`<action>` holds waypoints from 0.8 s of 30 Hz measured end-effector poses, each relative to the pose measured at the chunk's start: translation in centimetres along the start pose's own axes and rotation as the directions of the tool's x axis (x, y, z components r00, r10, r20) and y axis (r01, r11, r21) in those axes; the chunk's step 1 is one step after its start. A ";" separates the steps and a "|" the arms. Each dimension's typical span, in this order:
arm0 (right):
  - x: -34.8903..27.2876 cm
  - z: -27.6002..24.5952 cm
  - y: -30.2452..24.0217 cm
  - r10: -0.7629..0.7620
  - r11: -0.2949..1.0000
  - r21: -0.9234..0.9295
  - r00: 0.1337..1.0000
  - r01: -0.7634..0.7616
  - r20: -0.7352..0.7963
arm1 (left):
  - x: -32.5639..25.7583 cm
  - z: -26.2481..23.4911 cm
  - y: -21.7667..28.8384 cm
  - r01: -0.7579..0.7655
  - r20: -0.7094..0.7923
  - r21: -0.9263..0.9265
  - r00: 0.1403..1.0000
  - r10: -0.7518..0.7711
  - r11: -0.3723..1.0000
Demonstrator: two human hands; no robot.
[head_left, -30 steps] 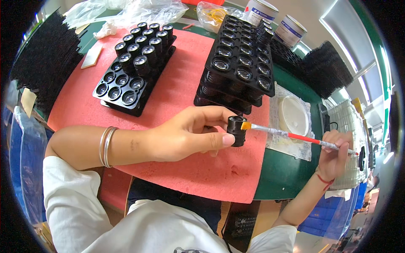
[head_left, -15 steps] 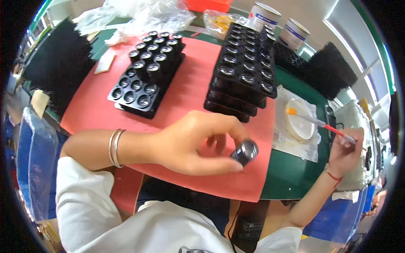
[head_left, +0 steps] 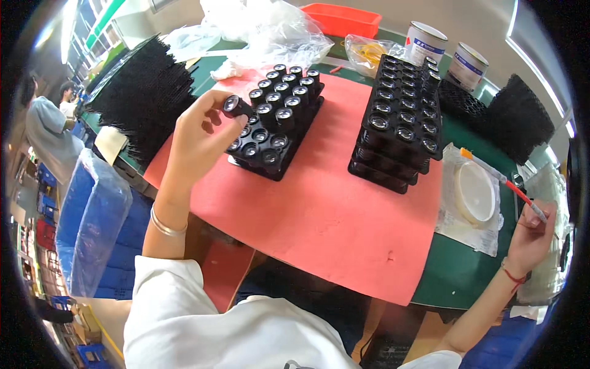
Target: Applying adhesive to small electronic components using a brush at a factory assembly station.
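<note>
Head view shows me the green counter (head_left: 467, 277) under a red mat (head_left: 344, 215), carrying a stack of black trays (head_left: 396, 132) on the right and one half-filled tray (head_left: 276, 126) on the left. My left hand (head_left: 200, 132) has its grip closed on a small black lens (head_left: 235, 106) just above that tray's near-left corner. My right hand (head_left: 531, 230) pinches a thin brush (head_left: 504, 181), whose tip lies by a white dish (head_left: 474, 192).

Two round tins (head_left: 447, 54) at the table's far edge, two groups of black trays, one single tray (head_left: 274, 125) of small black cylinders and one stack (head_left: 398, 120), one white dish (head_left: 474, 192), one red-handled brush (head_left: 505, 182), one red bin (head_left: 342, 19).
</note>
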State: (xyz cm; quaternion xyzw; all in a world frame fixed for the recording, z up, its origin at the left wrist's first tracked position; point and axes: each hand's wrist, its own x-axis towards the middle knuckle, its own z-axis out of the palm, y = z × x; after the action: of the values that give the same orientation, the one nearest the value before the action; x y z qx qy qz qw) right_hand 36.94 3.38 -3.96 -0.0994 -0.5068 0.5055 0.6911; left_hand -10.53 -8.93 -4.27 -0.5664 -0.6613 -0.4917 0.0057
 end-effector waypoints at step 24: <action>-0.2 0.4 0.3 -0.405 0.843 -0.471 0.882 0.259 -0.240 | 6.6 3.4 7.4 -0.283 0.180 0.235 0.953 0.245 0.930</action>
State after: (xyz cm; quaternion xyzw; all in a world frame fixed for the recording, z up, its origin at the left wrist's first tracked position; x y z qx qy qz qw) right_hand 36.48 3.26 -4.09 -0.2402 -0.4909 0.2292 0.8054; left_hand -5.42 -2.70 2.50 -0.6796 -0.6358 -0.3530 0.0964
